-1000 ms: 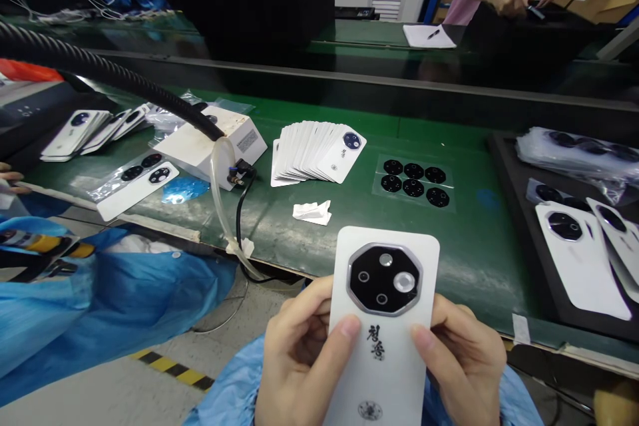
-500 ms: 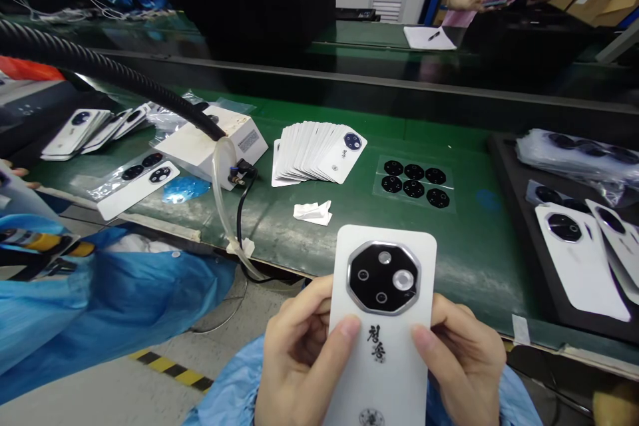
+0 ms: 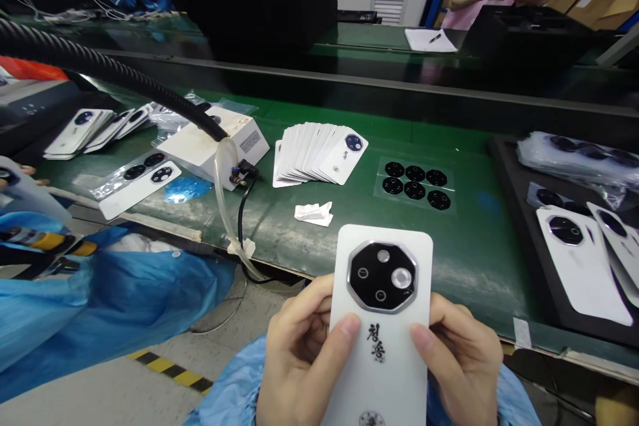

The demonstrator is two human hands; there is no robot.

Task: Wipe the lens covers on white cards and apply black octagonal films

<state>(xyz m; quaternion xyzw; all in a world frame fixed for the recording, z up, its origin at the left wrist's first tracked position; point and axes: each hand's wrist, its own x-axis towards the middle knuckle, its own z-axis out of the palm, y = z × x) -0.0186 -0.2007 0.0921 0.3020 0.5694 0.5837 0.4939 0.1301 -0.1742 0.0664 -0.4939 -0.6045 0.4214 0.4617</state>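
The white panel [image 3: 394,336] is held on the near side of the fanned stack [image 3: 312,153], camera end up. For good handling, it would best be gripped lightly by its edges, with the black camera plate [image 3: 382,276] left untouched. Its left edge is pinched by the left hand [image 3: 302,353], its right edge by the right hand [image 3: 462,353]; both thumbs are laid on the face, the other fingers curled in at the sides. Black octagons [image 3: 415,190] are laid out right of the stack.

Bright bench [image 3: 479,259], pale sheen along its front edge; print [image 3: 376,343] on the phone cover [image 3: 384,379] reads sharp, plastic bags [image 3: 579,161] glint by the right edge, and past the far edge a black shape [image 3: 259,3] swallows detail.
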